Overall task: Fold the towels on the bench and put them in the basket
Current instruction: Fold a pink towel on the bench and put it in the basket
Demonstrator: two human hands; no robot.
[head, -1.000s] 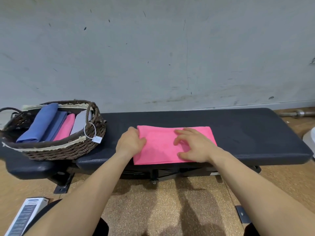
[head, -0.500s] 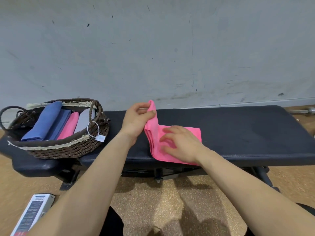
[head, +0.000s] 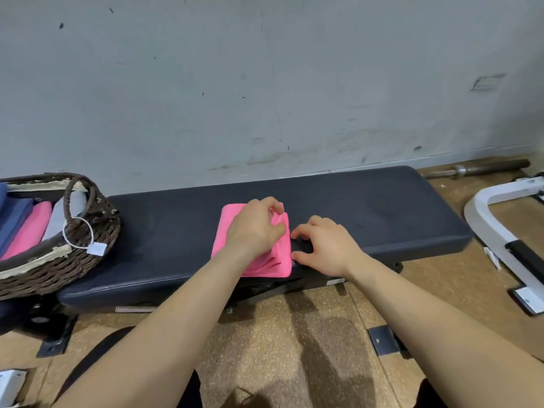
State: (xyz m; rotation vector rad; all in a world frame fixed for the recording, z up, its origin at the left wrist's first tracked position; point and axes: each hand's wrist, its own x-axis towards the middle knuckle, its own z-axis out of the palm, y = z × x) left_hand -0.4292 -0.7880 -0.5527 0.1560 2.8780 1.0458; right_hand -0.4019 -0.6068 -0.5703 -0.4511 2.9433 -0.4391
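Note:
A pink towel (head: 228,219), folded into a small rectangle, lies near the front edge of the black padded bench (head: 368,210). My left hand (head: 256,228) rests on top of it, its fingers pinching the folded layers at the towel's right edge. My right hand (head: 323,245) is on the bench just right of the towel, fingers spread, fingertips touching that same edge. At the bench's left end stands a dark wicker basket (head: 88,254) holding folded blue, pink and grey towels.
A grey wall runs right behind the bench. A white metal frame (head: 500,231) sits on the floor to the right, a barbell (head: 485,169) lies by the wall, and a white box (head: 10,384) is at the lower left.
My left hand carried the towel's left end over to the right and laid it down, halving the towel. My right hand slid off the cloth to its right edge. The view shifted right.

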